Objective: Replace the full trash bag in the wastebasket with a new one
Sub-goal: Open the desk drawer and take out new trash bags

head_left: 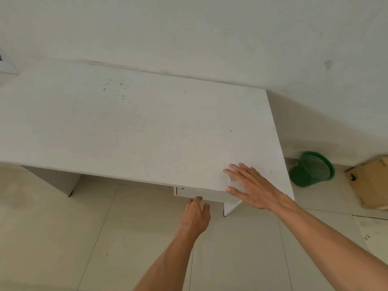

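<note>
Head view: a white desk surface (130, 122) stands against a pale wall. The right hand (252, 185) is spread flat at the surface's near right corner, its grip wide, fingers straight and parted, holding nothing. Whether the palm presses on the surface or hovers just above it cannot be told.

Below that corner sits a shallow white drawer (193, 191). The left hand (196, 215) reaches up to the drawer's lower edge with a narrow grip, fingers curled and the thumb touching the drawer front. Whether it actually clasps the edge cannot be told.

The green mesh wastebasket (311, 169) is on the tiled floor (136, 227) right of the surface, near the wall, tilted, well apart from both hands. A cardboard box (369, 183) lies further right.
</note>
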`<state>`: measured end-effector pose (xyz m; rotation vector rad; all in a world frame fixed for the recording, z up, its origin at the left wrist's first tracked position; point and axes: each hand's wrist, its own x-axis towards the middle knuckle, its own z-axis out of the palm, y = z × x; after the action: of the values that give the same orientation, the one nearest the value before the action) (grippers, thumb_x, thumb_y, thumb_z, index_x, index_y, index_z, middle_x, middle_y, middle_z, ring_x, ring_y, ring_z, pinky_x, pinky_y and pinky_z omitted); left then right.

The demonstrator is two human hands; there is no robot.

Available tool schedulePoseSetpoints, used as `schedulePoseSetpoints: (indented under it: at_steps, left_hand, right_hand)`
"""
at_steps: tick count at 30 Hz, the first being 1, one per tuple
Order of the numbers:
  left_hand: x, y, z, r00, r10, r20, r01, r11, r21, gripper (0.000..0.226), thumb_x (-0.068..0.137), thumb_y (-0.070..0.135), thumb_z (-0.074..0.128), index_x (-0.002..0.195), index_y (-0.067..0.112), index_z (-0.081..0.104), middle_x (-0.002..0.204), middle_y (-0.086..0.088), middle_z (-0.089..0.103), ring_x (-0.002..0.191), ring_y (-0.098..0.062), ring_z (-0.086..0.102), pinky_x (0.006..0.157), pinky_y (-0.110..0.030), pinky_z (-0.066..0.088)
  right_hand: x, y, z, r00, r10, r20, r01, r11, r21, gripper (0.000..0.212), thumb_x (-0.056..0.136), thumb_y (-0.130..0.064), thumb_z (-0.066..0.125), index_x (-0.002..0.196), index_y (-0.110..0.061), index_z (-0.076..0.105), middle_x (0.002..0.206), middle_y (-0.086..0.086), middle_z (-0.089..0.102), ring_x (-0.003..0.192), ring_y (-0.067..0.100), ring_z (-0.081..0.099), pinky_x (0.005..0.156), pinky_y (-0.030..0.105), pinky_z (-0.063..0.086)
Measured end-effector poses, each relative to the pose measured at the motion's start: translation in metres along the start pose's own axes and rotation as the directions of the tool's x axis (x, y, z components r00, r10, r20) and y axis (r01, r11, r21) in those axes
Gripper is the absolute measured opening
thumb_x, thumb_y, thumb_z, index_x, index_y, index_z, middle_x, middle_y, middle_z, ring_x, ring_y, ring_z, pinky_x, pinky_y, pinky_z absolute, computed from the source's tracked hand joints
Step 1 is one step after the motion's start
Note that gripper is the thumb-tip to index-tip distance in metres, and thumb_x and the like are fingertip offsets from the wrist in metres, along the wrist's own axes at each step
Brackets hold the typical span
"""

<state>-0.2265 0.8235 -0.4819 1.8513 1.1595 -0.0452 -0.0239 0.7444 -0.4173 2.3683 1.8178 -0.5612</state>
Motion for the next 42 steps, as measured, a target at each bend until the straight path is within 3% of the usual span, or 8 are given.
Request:
schedulePoseSetpoints:
  at_steps: [8,12,17,25,30,33,37,42]
  left_hand:
    - [0.059,-0.02,0.061,0.995,0.027,-0.091,-0.045,0.977,-0.207,0.042,0.101,0.035,0.043,0.133,0.008,0.052,0.114,-0.014,0.07,0.106,-0.028,0.066,0.093,-0.037,0.052]
    - [0.089,-0.035,0.085,0.975,0.051,-0.215,-0.106,0.961,-0.255,0.055,0.099,0.054,0.037,0.129,0.011,0.053,0.111,-0.008,0.072,0.1,-0.027,0.069,0.09,-0.041,0.054]
    - [0.122,-0.039,0.109,0.895,0.189,-0.404,-0.31,0.915,-0.258,0.067,0.091,0.073,0.026,0.116,0.02,0.059,0.098,-0.002,0.075,0.092,-0.022,0.07,0.085,-0.041,0.055]
    - [0.129,-0.026,0.139,0.735,0.297,-0.61,-0.564,0.767,-0.307,0.062,0.095,0.062,0.02,0.074,0.019,0.06,0.057,0.003,0.069,0.063,-0.017,0.067,0.072,-0.037,0.054]
    - [0.121,-0.008,0.132,0.846,0.202,-0.493,-0.493,0.648,-0.581,0.059,0.097,0.059,0.026,0.074,0.018,0.062,0.061,0.003,0.072,0.068,-0.019,0.072,0.082,-0.044,0.056]
    - [0.122,-0.006,0.126,0.895,0.18,-0.408,-0.412,0.687,-0.599,0.058,0.097,0.06,0.028,0.08,0.016,0.061,0.065,0.001,0.074,0.067,-0.019,0.073,0.081,-0.043,0.058]
    - [0.121,-0.005,0.124,0.886,0.221,-0.408,-0.446,0.651,-0.614,0.04,0.101,0.044,0.029,0.089,0.015,0.055,0.075,-0.002,0.073,0.065,-0.02,0.074,0.075,-0.043,0.06]
    - [0.117,-0.01,0.131,0.827,0.208,-0.523,-0.499,0.7,-0.51,0.046,0.091,0.045,0.026,0.076,0.013,0.053,0.075,-0.012,0.068,0.073,-0.03,0.069,0.075,-0.047,0.057]
  right_hand:
    - [0.018,0.036,0.062,0.951,-0.195,-0.241,0.169,0.978,-0.123,0.065,0.102,-0.068,0.021,0.16,-0.042,0.009,0.17,-0.011,-0.002,0.156,0.01,-0.011,0.128,0.041,0.006]
    - [0.024,0.044,0.07,0.923,-0.242,-0.3,0.191,0.963,-0.187,0.064,0.101,-0.068,0.018,0.16,-0.044,0.009,0.17,-0.012,0.002,0.156,0.008,-0.005,0.126,0.036,0.006]
    - [0.027,0.044,0.077,0.896,-0.216,-0.387,0.145,0.968,-0.204,0.058,0.098,-0.072,0.014,0.154,-0.058,0.005,0.166,-0.022,0.003,0.152,-0.001,-0.001,0.118,0.029,0.005]
    - [0.03,0.046,0.083,0.847,-0.221,-0.483,0.152,0.972,-0.179,0.059,0.095,-0.078,0.016,0.151,-0.061,0.019,0.165,-0.022,0.021,0.152,0.002,0.018,0.122,0.048,0.025]
    - [0.031,0.045,0.084,0.835,-0.226,-0.501,0.154,0.971,-0.181,0.062,0.095,-0.077,0.018,0.153,-0.054,0.025,0.164,-0.017,0.027,0.152,0.004,0.02,0.123,0.049,0.024]
    - [0.03,0.045,0.084,0.839,-0.222,-0.497,0.165,0.974,-0.156,0.062,0.096,-0.077,0.019,0.153,-0.053,0.026,0.164,-0.016,0.028,0.152,0.004,0.021,0.124,0.045,0.023]
    - [0.03,0.044,0.085,0.839,-0.221,-0.498,0.17,0.974,-0.147,0.065,0.094,-0.078,0.019,0.153,-0.053,0.027,0.164,-0.016,0.028,0.152,0.005,0.022,0.124,0.045,0.024]
    - [0.032,0.048,0.083,0.842,-0.225,-0.49,0.173,0.974,-0.149,0.063,0.095,-0.077,0.02,0.152,-0.054,0.027,0.163,-0.017,0.029,0.152,0.003,0.022,0.124,0.042,0.023]
